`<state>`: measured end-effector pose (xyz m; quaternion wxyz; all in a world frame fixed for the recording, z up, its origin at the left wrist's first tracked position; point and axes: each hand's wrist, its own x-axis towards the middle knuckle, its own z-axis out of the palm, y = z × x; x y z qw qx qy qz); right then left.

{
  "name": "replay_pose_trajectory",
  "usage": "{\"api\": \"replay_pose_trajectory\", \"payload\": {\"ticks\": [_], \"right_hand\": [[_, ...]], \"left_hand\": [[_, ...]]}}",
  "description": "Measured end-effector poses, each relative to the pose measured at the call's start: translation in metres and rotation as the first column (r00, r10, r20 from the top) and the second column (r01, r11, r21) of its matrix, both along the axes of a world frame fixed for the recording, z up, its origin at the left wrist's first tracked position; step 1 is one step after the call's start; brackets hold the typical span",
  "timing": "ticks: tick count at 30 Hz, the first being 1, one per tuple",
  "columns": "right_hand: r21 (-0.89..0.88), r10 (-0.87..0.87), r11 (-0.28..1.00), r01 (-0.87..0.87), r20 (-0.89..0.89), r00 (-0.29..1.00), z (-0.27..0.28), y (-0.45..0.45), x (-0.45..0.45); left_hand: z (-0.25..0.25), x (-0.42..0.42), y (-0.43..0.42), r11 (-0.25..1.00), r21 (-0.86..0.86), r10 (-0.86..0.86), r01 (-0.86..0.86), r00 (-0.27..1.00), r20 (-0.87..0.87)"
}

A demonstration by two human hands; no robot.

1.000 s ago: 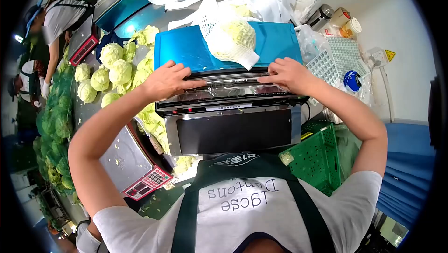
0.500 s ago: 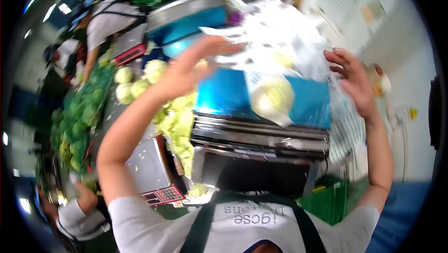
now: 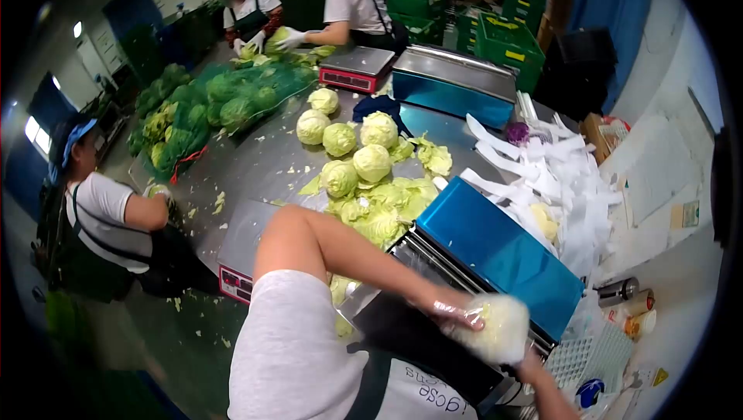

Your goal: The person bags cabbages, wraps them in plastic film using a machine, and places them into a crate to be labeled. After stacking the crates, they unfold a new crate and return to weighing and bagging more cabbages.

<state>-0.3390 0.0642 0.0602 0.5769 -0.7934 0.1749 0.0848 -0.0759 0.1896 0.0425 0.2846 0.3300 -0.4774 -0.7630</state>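
A pale cabbage in white netting (image 3: 499, 327), somewhat blurred, is held up in front of the blue-topped wrapping machine (image 3: 503, 253). My left hand (image 3: 457, 310) grips its left side, with shiny clear film over the fingers. At the lower right of the cabbage is my right hand (image 3: 531, 366), close against it; its fingers are hidden. Below them shows the dark front panel of the machine (image 3: 418, 342). Loose cabbage leaves (image 3: 383, 215) lie left of the machine.
Several trimmed cabbages (image 3: 371, 163) and two red scales (image 3: 356, 68) (image 3: 236, 281) stand on the metal table (image 3: 267, 161). White netting strips (image 3: 573, 195) are heaped behind the machine. Three people work around green-netted cabbages (image 3: 232, 102). A flask (image 3: 618, 291) is at the right.
The view has swung left. The netted cabbage has left the blue cover and is between my hands. Both hands have come down from above the machine, the left now gripping.
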Motion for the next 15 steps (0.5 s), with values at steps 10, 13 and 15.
{"api": "replay_pose_trajectory", "payload": {"ticks": [10, 13, 15], "right_hand": [[0.307, -0.313, 0.833, 0.46, -0.424, 0.85, -0.225, 0.116, -0.136], [-0.244, -0.318, 0.919, 0.311, 0.011, 0.948, -0.254, 0.139, -0.195], [0.105, -0.66, 0.751, 0.652, 0.141, 0.738, -0.079, 0.192, -0.106]], "left_hand": [[-0.076, 0.007, 0.184, 0.934, 0.213, 0.266, -0.288, 0.956, 0.126], [-0.071, 0.0, 0.216, 0.882, -0.387, 0.457, -0.268, 0.684, 0.569], [-0.066, 0.005, 0.216, 0.836, -0.034, 0.541, -0.548, 0.811, 0.224]]}}
